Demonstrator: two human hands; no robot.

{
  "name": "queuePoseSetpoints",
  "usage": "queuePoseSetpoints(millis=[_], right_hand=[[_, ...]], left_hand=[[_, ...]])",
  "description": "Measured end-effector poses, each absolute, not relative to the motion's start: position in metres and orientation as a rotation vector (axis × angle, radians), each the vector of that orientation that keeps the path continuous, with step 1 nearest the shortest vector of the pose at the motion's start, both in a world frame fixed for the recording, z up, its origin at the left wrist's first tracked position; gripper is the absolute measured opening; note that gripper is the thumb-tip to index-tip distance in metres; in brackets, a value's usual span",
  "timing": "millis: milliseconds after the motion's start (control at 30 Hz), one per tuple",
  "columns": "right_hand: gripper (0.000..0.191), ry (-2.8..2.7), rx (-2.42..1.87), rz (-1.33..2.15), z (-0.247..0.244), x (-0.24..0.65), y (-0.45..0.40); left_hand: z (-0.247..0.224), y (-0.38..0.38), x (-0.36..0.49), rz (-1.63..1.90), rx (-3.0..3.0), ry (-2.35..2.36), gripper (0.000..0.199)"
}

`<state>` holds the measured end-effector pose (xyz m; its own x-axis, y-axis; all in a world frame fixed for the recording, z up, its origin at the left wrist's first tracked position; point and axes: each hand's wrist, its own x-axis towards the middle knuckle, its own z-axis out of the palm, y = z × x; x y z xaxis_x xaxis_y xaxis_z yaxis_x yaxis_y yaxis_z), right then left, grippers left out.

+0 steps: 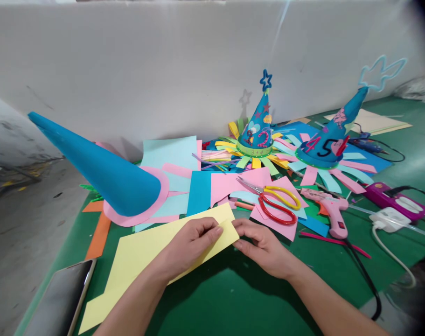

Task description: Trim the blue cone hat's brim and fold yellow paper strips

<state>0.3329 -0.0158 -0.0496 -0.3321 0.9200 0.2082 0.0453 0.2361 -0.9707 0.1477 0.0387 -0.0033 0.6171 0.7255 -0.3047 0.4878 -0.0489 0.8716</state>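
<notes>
A sheet of pale yellow paper (142,252) slants across the front of the table, its near edge folded over into a strip toward the right end. My left hand (194,245) is closed on this folded part, thumb on top. At the sheet's right end my right hand (259,242) pinches the corner between thumb and fingers. Just beyond the hands lie scissors (277,203) with one yellow and one red handle, blades apart, on pink and blue paper scraps. Left of them a plain blue paper cone (107,172) with a pink brim leans over.
Two decorated cone hats (256,130) (329,135) stand at the back. A pink glue gun (329,210), a purple power strip (396,200) and a white plug (389,218) with cables lie right. A phone (60,298) rests front left, near orange strips (99,235).
</notes>
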Motion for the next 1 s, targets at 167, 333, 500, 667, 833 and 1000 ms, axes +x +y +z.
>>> queuePoseSetpoints(millis=[167,333,500,667,833,1000], right_hand=[[0.016,-1.619,-0.931,1.223,-0.049,0.331,-0.017],[0.015,-1.615,-0.944,1.217,-0.047,0.330,-0.018],[0.013,-1.607,-0.954,1.215,-0.047,0.331,-0.018],[0.013,-1.586,-0.970,1.211,-0.047,0.332,-0.020],[0.014,-1.570,-0.880,1.274,-0.043,0.335,-0.023],[0.017,-1.571,-0.878,1.231,-0.041,0.333,-0.024]], left_hand=[[-0.005,0.040,0.149,0.267,1.674,1.014,0.035],[-0.005,0.041,0.151,0.265,1.652,1.020,0.035],[-0.009,0.040,0.150,0.276,1.655,1.028,0.035],[-0.010,0.034,0.150,0.320,1.714,1.045,0.035],[-0.004,0.022,0.149,0.380,1.803,1.069,0.034],[-0.004,0.015,0.149,0.385,1.875,1.065,0.031]])
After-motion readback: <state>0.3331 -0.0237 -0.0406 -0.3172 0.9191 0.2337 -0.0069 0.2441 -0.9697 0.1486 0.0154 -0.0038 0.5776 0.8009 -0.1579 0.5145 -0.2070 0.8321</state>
